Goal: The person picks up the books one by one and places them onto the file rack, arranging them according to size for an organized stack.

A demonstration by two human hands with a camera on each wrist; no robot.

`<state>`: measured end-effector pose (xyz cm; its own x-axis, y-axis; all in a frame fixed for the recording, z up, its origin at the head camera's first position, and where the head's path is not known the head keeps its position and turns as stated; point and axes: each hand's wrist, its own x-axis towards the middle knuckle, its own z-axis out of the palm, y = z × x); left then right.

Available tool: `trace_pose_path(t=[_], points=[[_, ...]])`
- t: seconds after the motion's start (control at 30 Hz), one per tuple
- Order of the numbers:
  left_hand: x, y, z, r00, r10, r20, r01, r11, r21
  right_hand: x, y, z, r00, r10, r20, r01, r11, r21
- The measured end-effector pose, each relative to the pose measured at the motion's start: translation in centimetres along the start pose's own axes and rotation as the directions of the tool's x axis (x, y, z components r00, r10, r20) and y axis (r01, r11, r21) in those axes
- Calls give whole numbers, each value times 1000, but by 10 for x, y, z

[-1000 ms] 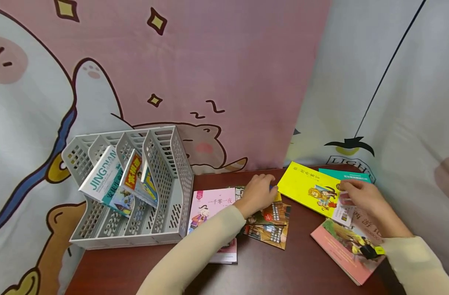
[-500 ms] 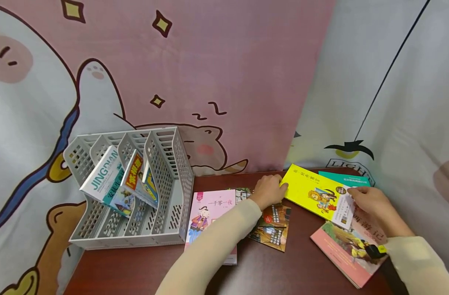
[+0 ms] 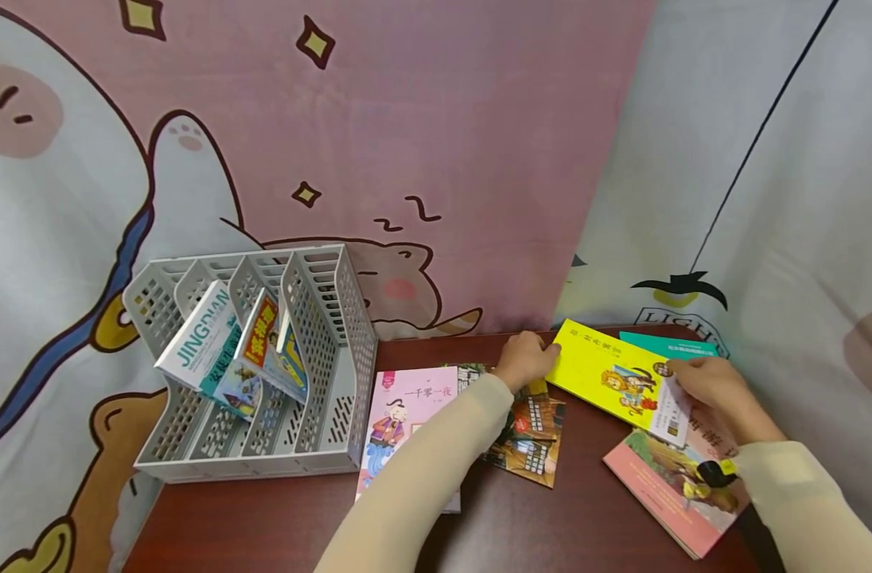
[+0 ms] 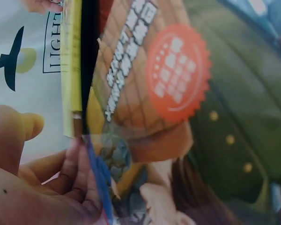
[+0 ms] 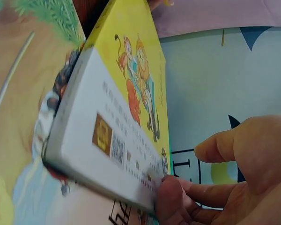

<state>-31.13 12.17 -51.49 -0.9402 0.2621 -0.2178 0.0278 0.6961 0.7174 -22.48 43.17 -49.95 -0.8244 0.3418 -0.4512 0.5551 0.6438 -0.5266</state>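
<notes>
Both hands are at opposite ends of a yellow storybook (image 3: 601, 374) in the head view: left hand (image 3: 525, 360) beside its left end and above brown illustrated books (image 3: 536, 438), right hand (image 3: 718, 394) at its white-banded right end. Yellow storybook lies slantwise over the right part of the red-brown table (image 3: 550, 525), its white end overlapping a storybook with a pink lower band (image 3: 683, 489); a teal book (image 3: 675, 347) shows behind it. Pink storybook (image 3: 393, 414) lies left of the brown illustrated books, partly covered by the left sleeve (image 3: 414, 485). Farther left, a grey perforated file rack (image 3: 250, 469) holds several tilted books, including a white-and-teal JINGDIAN book (image 3: 200, 350). Left wrist view: thumb apart from fingers, fingertips near the lower end of the yellow spine and the blue edge of a brown cover bearing a red seal (image 4: 178, 72); cannot tell whether the left hand grasps anything. Right wrist view: a fingertip meets the white end of the yellow storybook, thumb visibly separate from the cover; cannot tell whether the fingers pinch it.
</notes>
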Motion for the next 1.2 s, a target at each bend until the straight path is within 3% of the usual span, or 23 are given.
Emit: trace_pose_path(t=[0.17, 0.27, 0.4, 0.5, 0.6, 0.73, 1.0, 1.2], points=[[-2, 5, -1, 997, -69, -22, 66, 989, -131, -2, -7, 4, 1000, -22, -13, 22, 999, 29], [0, 11, -1, 995, -92, -30, 86, 985, -151, -4, -10, 4, 999, -30, -27, 30, 999, 18], [-4, 24, 0, 997, -50, -61, 45, 995, -85, -4, -8, 4, 999, -43, -28, 44, 999, 17], [-12, 32, 3, 999, -27, -46, 20, 991, -133, -4, -6, 5, 999, -48, -18, 49, 998, 40], [-18, 38, 9, 999, -42, 27, 49, 955, -292, -5, -5, 5, 998, -56, -6, 56, 997, 53], [-24, 45, 12, 996, -45, 75, 71, 917, -392, -5, -1, 5, 998, -69, 0, 68, 993, 96], [-43, 46, -2, 999, 33, -9, -34, 930, -367, -5, 12, 14, 1000, -19, -1, 19, 960, 279], [-57, 41, -29, 993, 110, -43, -117, 873, -474, -16, 7, 12, 994, -91, -67, 106, 952, 286]])
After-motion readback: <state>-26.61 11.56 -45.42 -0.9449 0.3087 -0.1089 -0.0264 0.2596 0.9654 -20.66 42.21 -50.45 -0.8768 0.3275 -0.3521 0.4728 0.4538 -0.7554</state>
